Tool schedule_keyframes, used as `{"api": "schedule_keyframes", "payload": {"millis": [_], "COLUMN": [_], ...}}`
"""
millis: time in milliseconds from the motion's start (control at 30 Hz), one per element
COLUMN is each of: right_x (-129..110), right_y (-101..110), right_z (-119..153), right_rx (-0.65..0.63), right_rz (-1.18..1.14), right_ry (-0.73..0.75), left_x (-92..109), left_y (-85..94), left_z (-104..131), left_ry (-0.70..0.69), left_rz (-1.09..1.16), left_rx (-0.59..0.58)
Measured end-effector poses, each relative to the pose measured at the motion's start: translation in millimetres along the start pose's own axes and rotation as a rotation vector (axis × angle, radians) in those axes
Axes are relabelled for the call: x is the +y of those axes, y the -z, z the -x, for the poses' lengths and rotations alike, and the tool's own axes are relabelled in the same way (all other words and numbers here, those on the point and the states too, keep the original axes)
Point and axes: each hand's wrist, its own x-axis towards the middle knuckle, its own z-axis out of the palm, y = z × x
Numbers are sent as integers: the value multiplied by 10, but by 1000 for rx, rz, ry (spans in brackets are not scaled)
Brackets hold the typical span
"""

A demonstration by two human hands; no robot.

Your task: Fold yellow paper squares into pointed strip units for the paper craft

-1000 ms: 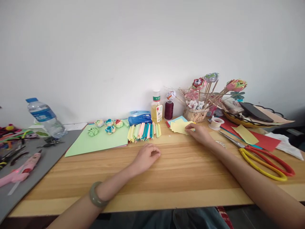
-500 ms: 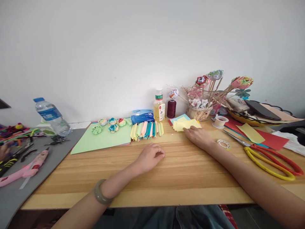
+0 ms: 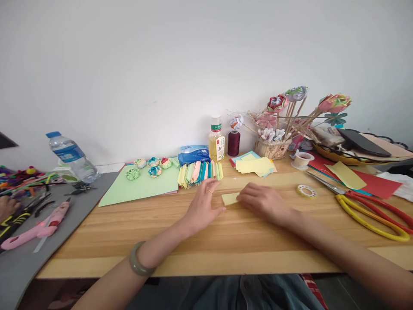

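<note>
A small yellow paper slip (image 3: 229, 198) is pinched in my right hand (image 3: 264, 201), over the middle of the wooden table. My left hand (image 3: 202, 206) is just left of the slip, its thumb and fingers apart and nothing in them; a ring and a bracelet are on that side. Behind the slip lies a pile of yellow paper slips (image 3: 254, 165) on blue sheets. A row of folded paper strips (image 3: 198, 173) in yellow, pink, teal and green stands beyond my left hand.
Paper flowers (image 3: 155, 171) rest on a green sheet (image 3: 138, 193) at left. Large scissors (image 3: 371, 211), a tape roll (image 3: 306, 191) and a ribbon spool (image 3: 302, 160) lie right. A bottle of yellow drink (image 3: 217, 144) stands behind. Another person's hand (image 3: 8, 207) is at far left.
My right hand has drawn back from the pile toward the middle, bringing a yellow paper slip. My left hand has risen slightly forward and its fingers have spread.
</note>
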Motion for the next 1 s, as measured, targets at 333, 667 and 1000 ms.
{"api": "schedule_keyframes", "payload": {"millis": [333, 667, 1000], "right_x": [-202, -87, 42], "right_y": [-91, -66, -23], "right_z": [-30, 84, 118], "right_rx": [-14, -49, -177], "right_rz": [-303, -452, -678], "right_ry": [-14, -186, -316], "left_x": [-7, -2, 24], "left_y": [-31, 9, 20], "left_z": [-5, -2, 21], "left_ry": [-12, 99, 206], "left_rz": [-105, -142, -112], "left_rx": [-163, -130, -152]}}
